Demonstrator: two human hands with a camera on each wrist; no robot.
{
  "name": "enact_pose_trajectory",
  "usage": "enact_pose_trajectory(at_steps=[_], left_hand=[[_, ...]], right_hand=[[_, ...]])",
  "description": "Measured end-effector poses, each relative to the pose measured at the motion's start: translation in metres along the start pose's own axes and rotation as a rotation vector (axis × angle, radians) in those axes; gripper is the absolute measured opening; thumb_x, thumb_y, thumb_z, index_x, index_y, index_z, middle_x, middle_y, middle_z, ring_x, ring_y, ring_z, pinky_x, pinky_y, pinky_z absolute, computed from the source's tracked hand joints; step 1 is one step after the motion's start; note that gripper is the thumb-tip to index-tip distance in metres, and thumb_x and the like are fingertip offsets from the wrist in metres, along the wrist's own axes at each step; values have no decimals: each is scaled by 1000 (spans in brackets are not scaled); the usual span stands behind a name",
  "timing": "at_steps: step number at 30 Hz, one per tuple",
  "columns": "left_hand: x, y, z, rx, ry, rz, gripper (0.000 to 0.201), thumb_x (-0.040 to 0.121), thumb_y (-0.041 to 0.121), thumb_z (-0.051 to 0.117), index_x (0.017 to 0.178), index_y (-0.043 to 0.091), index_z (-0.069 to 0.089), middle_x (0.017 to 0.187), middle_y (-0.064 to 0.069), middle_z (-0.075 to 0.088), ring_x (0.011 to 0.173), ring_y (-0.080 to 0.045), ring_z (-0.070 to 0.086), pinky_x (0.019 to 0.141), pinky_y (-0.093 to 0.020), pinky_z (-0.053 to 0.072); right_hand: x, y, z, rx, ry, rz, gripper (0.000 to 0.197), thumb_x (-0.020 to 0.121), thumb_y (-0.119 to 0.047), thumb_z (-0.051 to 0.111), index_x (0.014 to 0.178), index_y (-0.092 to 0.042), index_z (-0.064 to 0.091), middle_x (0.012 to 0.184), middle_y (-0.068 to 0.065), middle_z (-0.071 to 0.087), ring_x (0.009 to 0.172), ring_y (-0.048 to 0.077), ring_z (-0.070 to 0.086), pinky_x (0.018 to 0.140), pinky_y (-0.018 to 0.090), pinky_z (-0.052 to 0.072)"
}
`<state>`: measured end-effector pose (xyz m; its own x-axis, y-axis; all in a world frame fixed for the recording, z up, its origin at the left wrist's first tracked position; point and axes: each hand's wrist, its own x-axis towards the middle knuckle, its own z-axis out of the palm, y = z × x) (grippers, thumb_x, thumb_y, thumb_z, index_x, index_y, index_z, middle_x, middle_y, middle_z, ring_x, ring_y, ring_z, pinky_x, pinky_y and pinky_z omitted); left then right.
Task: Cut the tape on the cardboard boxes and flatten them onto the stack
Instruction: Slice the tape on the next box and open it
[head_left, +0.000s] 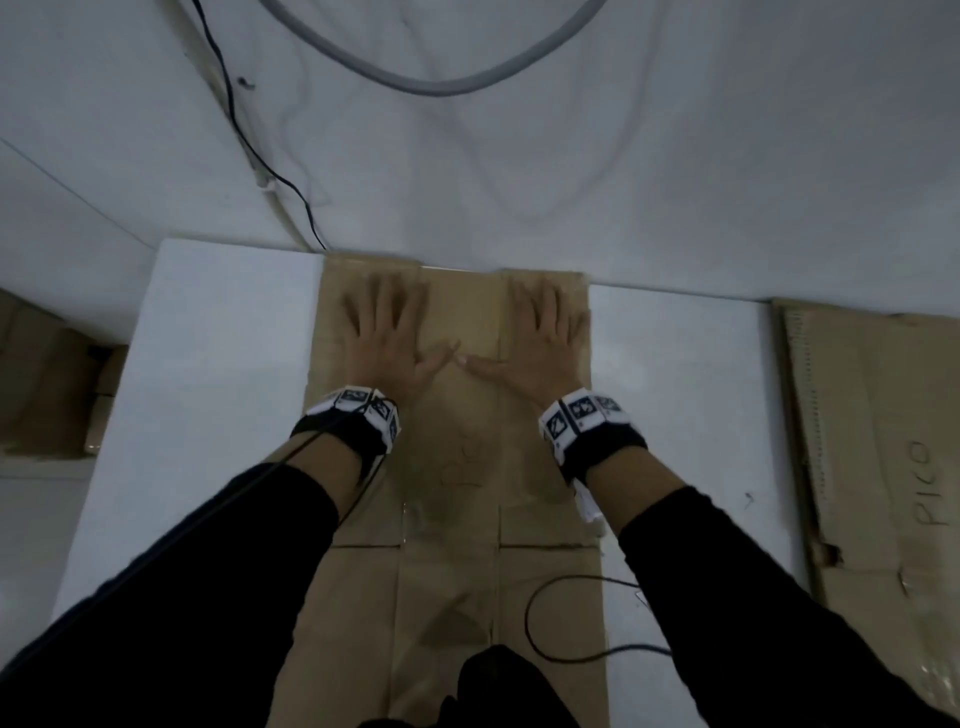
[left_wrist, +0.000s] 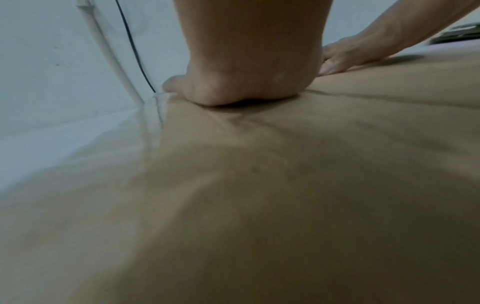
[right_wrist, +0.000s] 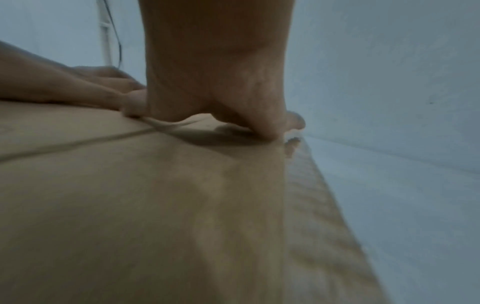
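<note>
- A flat cardboard box (head_left: 457, 467) lay on a white table (head_left: 208, 364), running from the wall side down toward the person
- The left hand (head_left: 387, 338) lay flat on the far end of the box, palm down, with its fingers straight and spread apart
- The right hand (head_left: 540, 338) lay flat beside it on the same end, palm down, fingers straight and a little spread
- The two thumbs pointed at each other in the middle and their tips were nearly touching
- From the left wrist view, the heel of the left hand (left_wrist: 241, 82) pushed down on the brown cardboard (left_wrist: 259, 185), and the cardboard showed small creases near it
- From the right wrist view, the heel of the right hand (right_wrist: 215, 92) pressed on the cardboard (right_wrist: 155, 205) near its right edge
- Both wrists wore black bands with white squares on them (head_left: 582, 415)
- The arms had black sleeves (head_left: 727, 571)
- More flat cardboard (head_left: 883, 441) lay to the right of the table, well apart from the hands, with "PICO" written on it
- A thin black wire (head_left: 535, 623) made a loop on the near part of the box
- A grey hose (head_left: 431, 85) and a black cable (head_left: 244, 140) hung on the white wall behind the table
</note>
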<state>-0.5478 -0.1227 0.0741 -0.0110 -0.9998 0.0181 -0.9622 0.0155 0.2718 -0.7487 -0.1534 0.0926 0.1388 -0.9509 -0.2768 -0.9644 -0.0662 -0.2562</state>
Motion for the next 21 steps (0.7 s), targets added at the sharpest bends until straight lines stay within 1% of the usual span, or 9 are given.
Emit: enact_pose_trajectory(at_steps=[2,4,6,8,10,13,15,18,21], left_hand=[[8,-4,-1,48,-101,-55,97,77,81,28,154,25,10,160,-17,7,144,-45,3,109,-66,-7],[10,-5,-3,90,-157,-74,100,73,86,17,154,29,-2,161,-14,-4,145,-44,-6,108,-68,-5],[12,-5,-4,75,-189,-89,101,72,88,16,153,32,-7,161,-12,-9,145,-42,-12,109,-67,-6],[14,-6,-9,41,-236,-100,97,76,85,24,152,33,-8,160,-10,-13,145,-40,-16,111,-65,-9],[8,-9,-13,3,-247,-84,88,85,76,28,154,30,-1,161,-12,-9,146,-39,-12,114,-62,-7],[-37,-7,-14,-71,-144,-75,74,93,59,20,154,17,14,160,-17,6,146,-40,4,116,-58,3],[-87,-5,-8,-37,-67,-84,67,97,50,24,153,13,18,159,-20,12,145,-41,12,116,-57,6],[-156,0,-4,61,5,-143,64,98,46,30,153,13,21,157,-23,18,142,-43,19,113,-59,9],[-200,11,-6,53,-14,-324,64,99,45,32,153,14,21,154,-29,17,139,-46,23,112,-59,15]], right_hand=[[9,3,-3,-73,-31,35,139,46,-104,32,155,-29,-11,163,6,-16,150,27,-15,113,64,-10],[12,3,-1,-67,-55,30,140,42,-106,28,154,-32,-15,162,5,-20,150,27,-18,111,67,-8],[15,3,-6,-33,-120,44,132,51,-102,34,153,-35,-17,161,3,-25,148,24,-22,111,66,-11],[15,7,-17,12,-204,48,114,71,-88,46,154,-36,-13,160,0,-28,148,20,-24,114,64,-12],[6,15,-23,66,-155,15,95,85,-71,52,156,-34,0,164,0,-16,150,18,-16,118,59,-6],[-43,30,-12,115,-36,-19,72,98,-52,45,156,-33,8,165,3,-3,152,22,-6,120,55,-1],[-95,39,8,174,37,0,63,102,-49,36,157,-32,11,165,4,1,152,23,-2,120,54,1],[-173,45,36,187,151,72,63,100,-53,21,157,-26,14,165,7,8,152,24,7,120,52,10],[-224,41,53,218,241,205,64,101,-52,28,156,-18,22,161,7,22,147,24,22,114,50,20]])
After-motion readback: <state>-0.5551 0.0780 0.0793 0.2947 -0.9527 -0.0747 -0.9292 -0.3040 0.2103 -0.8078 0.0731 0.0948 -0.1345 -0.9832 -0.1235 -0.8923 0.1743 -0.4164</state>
